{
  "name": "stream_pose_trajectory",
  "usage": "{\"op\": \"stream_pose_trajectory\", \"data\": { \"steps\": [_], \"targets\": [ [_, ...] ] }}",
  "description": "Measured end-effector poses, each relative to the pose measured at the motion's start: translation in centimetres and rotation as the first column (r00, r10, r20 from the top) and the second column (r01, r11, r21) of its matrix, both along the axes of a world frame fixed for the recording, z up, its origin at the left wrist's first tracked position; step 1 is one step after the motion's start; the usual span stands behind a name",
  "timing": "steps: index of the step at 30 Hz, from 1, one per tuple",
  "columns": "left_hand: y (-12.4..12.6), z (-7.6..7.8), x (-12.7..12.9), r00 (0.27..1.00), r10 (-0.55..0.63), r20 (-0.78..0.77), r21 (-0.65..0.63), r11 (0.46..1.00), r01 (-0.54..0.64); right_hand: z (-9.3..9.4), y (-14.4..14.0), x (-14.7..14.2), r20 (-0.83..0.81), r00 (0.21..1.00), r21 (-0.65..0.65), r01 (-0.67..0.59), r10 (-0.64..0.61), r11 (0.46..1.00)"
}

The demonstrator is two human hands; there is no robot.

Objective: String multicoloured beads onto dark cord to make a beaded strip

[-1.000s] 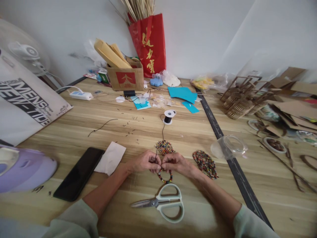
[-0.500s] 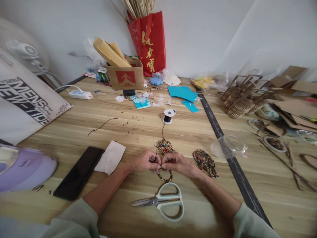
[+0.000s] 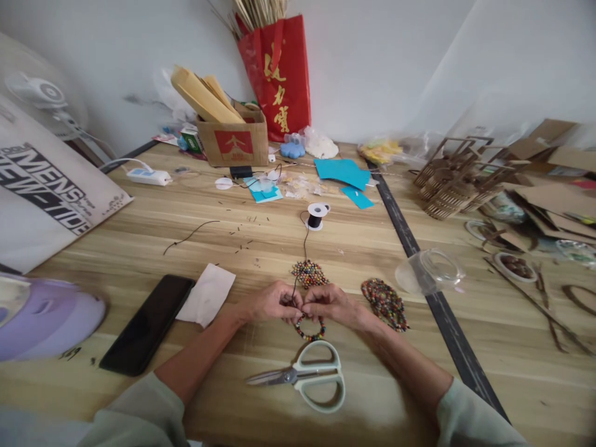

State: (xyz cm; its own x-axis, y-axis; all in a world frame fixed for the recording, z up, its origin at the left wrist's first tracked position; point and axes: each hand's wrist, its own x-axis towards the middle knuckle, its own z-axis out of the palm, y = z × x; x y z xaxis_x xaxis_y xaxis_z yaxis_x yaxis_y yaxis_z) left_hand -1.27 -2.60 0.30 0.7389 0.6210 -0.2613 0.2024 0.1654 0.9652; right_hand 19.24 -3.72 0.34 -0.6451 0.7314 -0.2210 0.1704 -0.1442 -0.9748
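The head view has tipped slightly down, leaving the beaded loop [image 3: 315,338] and red bag [image 3: 293,77] higher in frame.

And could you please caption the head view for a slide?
Left hand and right hand pinch black cord at a multicoloured beaded loop.

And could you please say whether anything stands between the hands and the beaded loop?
Nothing visible does: the left hand and right hand meet at the far end of the beaded loop; the scissors lie on its near side.
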Motion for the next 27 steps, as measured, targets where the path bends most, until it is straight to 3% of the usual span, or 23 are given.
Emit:
{"op": "stream_pose_trajectory", "data": {
  "steps": [15,27],
  "targets": [
    [-0.11,-0.27,0.27,0.998,0.050,-0.031,-0.054,0.997,-0.052,-0.77,-0.11,-0.03,-0.060,0.998,0.024,-0.006,0.007,1.000],
    [-0.09,0.04,0.07,0.999,0.028,-0.018,-0.072,0.997,-0.029,-0.72,-0.30,-0.02,0.031,0.999,0.171,0.004,-0.009,0.985]
  ]
}}
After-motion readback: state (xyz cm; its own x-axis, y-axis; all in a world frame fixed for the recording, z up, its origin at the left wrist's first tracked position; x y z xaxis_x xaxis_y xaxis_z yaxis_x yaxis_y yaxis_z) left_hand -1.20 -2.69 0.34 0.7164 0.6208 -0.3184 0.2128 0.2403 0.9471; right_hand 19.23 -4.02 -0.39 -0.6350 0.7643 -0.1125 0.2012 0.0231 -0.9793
